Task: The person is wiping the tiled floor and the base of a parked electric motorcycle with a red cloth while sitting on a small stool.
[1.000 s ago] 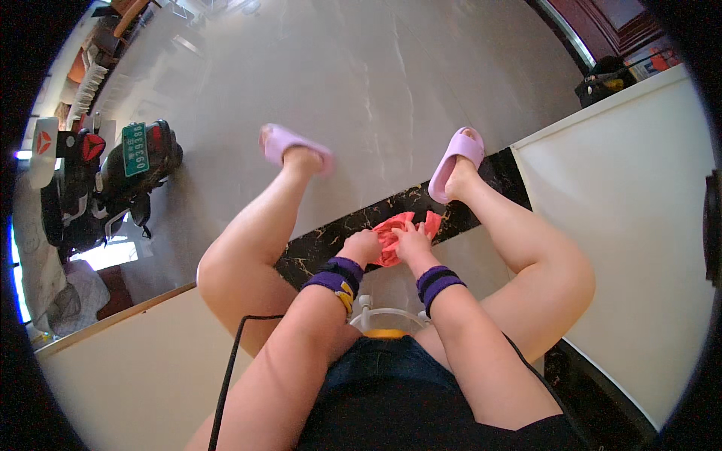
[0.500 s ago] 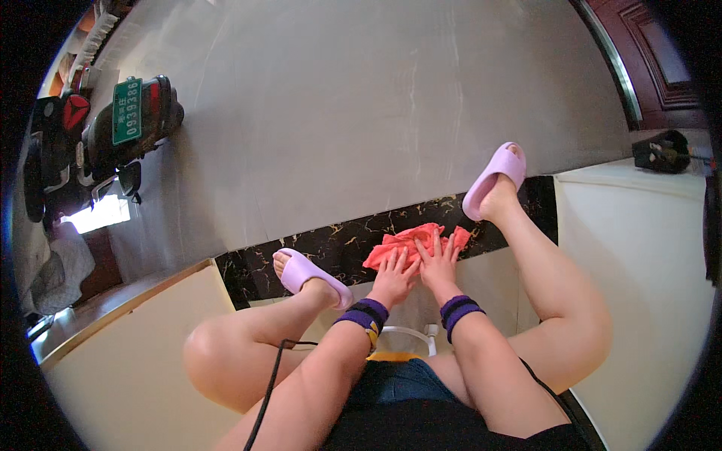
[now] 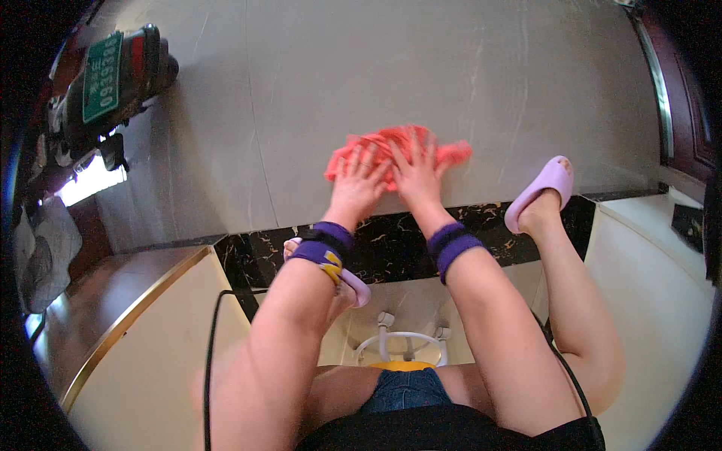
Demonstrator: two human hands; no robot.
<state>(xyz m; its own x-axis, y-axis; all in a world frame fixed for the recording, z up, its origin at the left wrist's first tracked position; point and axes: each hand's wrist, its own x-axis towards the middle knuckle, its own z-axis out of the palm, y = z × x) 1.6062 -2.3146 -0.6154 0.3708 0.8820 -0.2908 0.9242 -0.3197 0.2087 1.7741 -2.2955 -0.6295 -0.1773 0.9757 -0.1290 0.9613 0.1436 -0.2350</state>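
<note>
A crumpled coral-red cloth (image 3: pixel 385 138) lies on the grey tiled floor (image 3: pixel 338 68), just beyond the black marbled strip (image 3: pixel 406 259). Both arms reach forward to it. My left hand (image 3: pixel 358 186) rests on the cloth's left part, palm down and fingers spread. Beside it, my right hand (image 3: pixel 418 179) presses flat on the middle and right part, its fingers also apart. A loose end of the cloth sticks out to the right of that hand. Motion slightly blurs the fingertips and cloth. Each wrist wears a purple band.
I sit on a low stool with a white wheeled base (image 3: pixel 398 342). My feet wear lilac slippers (image 3: pixel 543 192) on either side. Cream panels (image 3: pixel 654 278) flank me. A scooter (image 3: pixel 113 75) stands at the far left, a dark red door (image 3: pixel 688 113) at the far right. Black cables hang along both arms.
Both hands have slid the cloth forward and a little left, off the black strip onto the grey tiles. My view has shifted, and my left arm now partly covers the left foot.
</note>
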